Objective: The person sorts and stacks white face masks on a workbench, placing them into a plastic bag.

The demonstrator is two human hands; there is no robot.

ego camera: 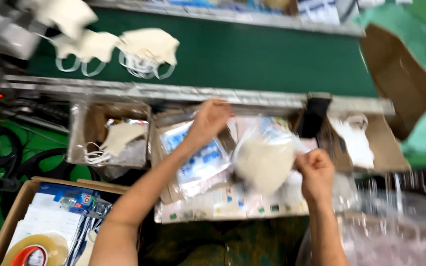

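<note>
At centre frame, a blurred cream face mask in a clear plastic bag is pinched by the right hand. Left hand reaches the counter edge; its grip cannot be told. Upper left, more masks lie on the green conveyor belt.

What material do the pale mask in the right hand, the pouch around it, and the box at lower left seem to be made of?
Mask: probably soft non-woven fabric, matte cream, though motion blur hides its texture.
Pouch: thin clear plastic film, since it is glossy and the mask shows through it.
Box: brown cardboard, with dull, raw edges.
The right hand pinches the pouch's edge.
</note>
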